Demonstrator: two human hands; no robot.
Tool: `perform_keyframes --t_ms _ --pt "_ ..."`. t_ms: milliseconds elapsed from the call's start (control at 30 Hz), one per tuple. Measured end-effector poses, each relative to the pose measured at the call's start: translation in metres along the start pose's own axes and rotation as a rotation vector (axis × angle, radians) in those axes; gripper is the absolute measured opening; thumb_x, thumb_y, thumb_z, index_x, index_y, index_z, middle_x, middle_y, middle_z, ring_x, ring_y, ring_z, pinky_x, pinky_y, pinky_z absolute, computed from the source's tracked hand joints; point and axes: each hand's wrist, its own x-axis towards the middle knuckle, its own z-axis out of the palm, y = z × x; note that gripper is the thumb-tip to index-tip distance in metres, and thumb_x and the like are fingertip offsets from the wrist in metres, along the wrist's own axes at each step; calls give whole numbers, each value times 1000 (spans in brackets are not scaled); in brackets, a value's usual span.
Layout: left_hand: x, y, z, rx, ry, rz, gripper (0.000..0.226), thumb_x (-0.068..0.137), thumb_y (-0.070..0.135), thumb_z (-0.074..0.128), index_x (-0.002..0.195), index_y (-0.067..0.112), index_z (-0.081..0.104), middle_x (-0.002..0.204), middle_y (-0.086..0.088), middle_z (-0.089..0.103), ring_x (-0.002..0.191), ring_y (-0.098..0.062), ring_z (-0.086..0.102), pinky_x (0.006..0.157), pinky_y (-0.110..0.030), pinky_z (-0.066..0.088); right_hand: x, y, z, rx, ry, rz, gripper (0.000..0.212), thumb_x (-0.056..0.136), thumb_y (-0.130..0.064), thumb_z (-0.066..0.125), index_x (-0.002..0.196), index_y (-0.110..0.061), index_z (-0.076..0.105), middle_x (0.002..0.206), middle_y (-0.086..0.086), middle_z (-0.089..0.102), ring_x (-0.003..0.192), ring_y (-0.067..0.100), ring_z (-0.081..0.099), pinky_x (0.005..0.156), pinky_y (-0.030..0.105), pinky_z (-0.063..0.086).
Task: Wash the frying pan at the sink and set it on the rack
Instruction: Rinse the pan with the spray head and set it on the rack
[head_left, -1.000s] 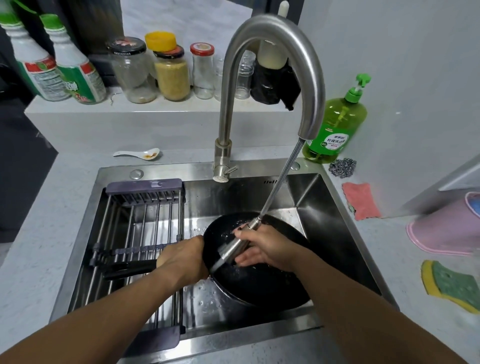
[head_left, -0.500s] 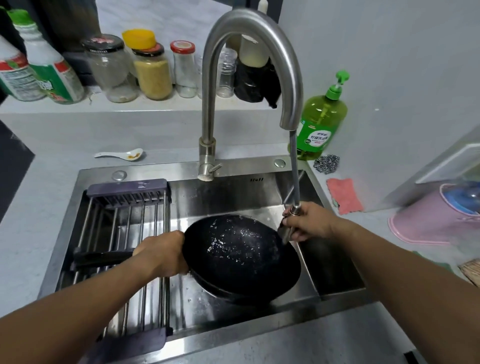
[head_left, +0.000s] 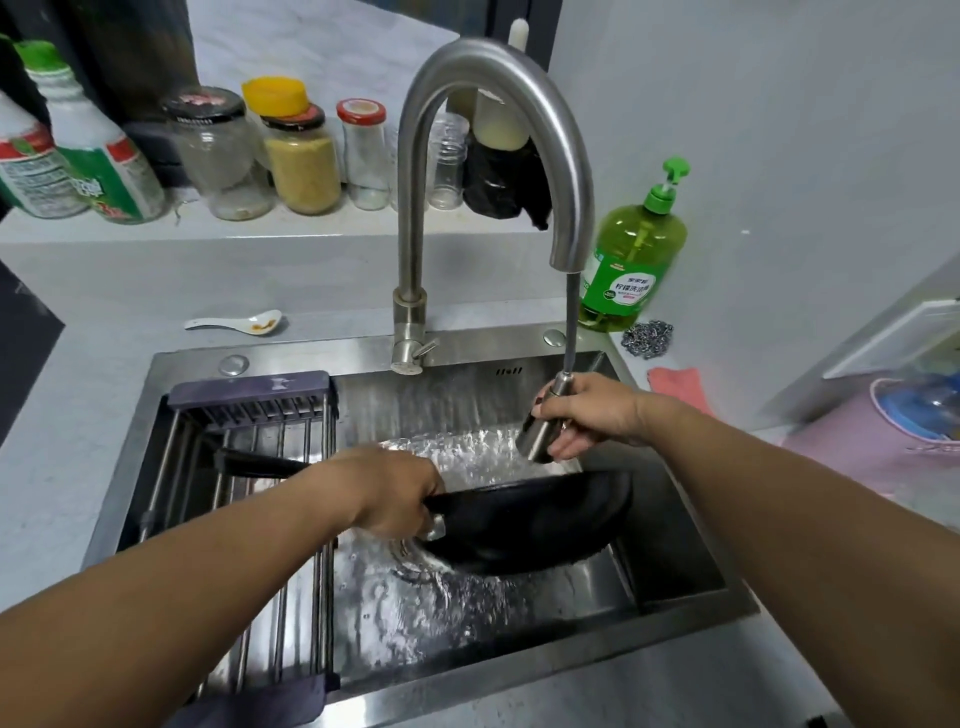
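Meanwhile, over the sink (head_left: 670, 582), the left hand (head_left: 395, 493) grips the tilted pan (head_left: 530, 525) near its handle; the right hand (head_left: 587, 415) clasps the sprayer (head_left: 543, 431). Rinsing well likely means sweeping the rim before racking.

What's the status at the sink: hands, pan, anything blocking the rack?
Left hand grips the pan handle; right hand holds the pull-out spray head. Frying pan tilted over the basin, not yet racked. Rack unobstructed.

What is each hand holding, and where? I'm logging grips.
The left hand grips the frying pan where handle meets bowl; the right hand grips the spray head around its body.
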Motion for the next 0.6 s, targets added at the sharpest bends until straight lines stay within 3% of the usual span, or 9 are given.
perform_keyframes --t_ms 100,200,300,367,467,600 --pt "-1 8 -1 302 248 10 20 93 33 54 111 33 63 92 9 69 87 -21 67 74 -34 56 -6 -6 5 -1 -130 42 34 94 -14 67 122 1 55 95 29 74 83 39 75 68 41 64" --pt "0 5 4 445 335 -4 31 94 27 53 124 25 47 101 -1 71 93 -30 68 73 -37 52 -11 -3 19 91 -210 50 40 94 -15 68 127 1 52 104 32 71 91 42 74 79 45 63" --pt "-1 -6 16 375 407 -55 42 92 25 57 125 21 31 95 -2 71 87 -30 66 73 -39 53 -11 3 36 335 -211 -10 40 93 -14 69 128 0 53 110 33 70 95 43 73 85 48 60" --pt "-4 -13 28 358 434 -73 44 91 29 59 124 22 30 98 -2 71 89 -28 65 73 -34 46 -7 4 50 481 -151 -80 35 94 -13 67 125 -1 56 110 31 70 97 42 73 86 48 60" --pt "-6 -25 43 257 494 -70 47 87 36 64 118 25 29 99 -1 71 90 -27 63 79 -34 48 0 5 67 648 -15 -156 24 96 -11 65 118 -2 60 108 29 71 96 39 73 88 46 60" --pt "-8 -29 56 148 519 -112 51 87 45 66 117 25 30 103 3 70 97 -25 63 73 -31 35 1 3 75 773 108 -208 20 97 -12 63 115 -4 60 111 28 71 96 37 74 92 47 58"
